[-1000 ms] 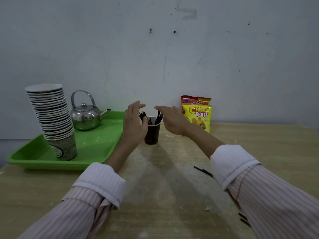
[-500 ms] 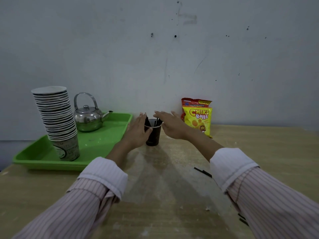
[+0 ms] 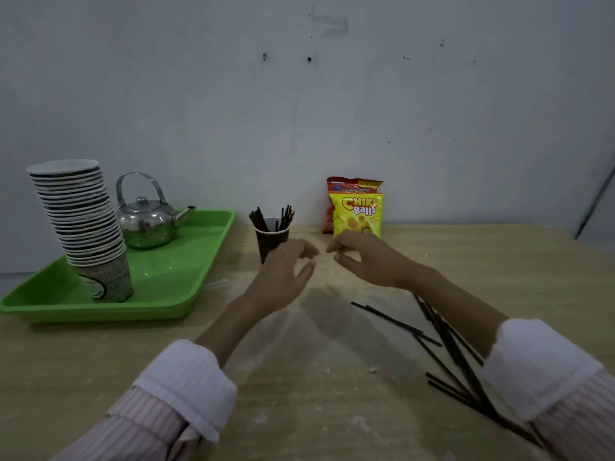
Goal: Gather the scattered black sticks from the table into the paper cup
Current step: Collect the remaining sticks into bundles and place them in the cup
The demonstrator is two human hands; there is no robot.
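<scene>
A dark paper cup (image 3: 270, 239) stands upright near the table's back edge, with several black sticks (image 3: 273, 217) poking out of it. My left hand (image 3: 287, 271) hovers just in front and to the right of the cup, fingers loosely curled, holding nothing. A little to the right, my right hand (image 3: 361, 257) is also empty with relaxed fingers. Several loose black sticks (image 3: 442, 347) lie scattered on the table at the right, partly hidden under my right forearm and sleeve.
A green tray (image 3: 186, 277) at the left carries a tall stack of paper cups (image 3: 83, 224) and a metal kettle (image 3: 146, 219). Two snack bags (image 3: 357, 211) lean against the wall behind my right hand. The wooden table (image 3: 316, 394) has small crumbs.
Both hands have drawn back from the cup's rim toward me and sit lower, in front of the cup. The camera has tilted down, bringing more loose sticks at the right into view.
</scene>
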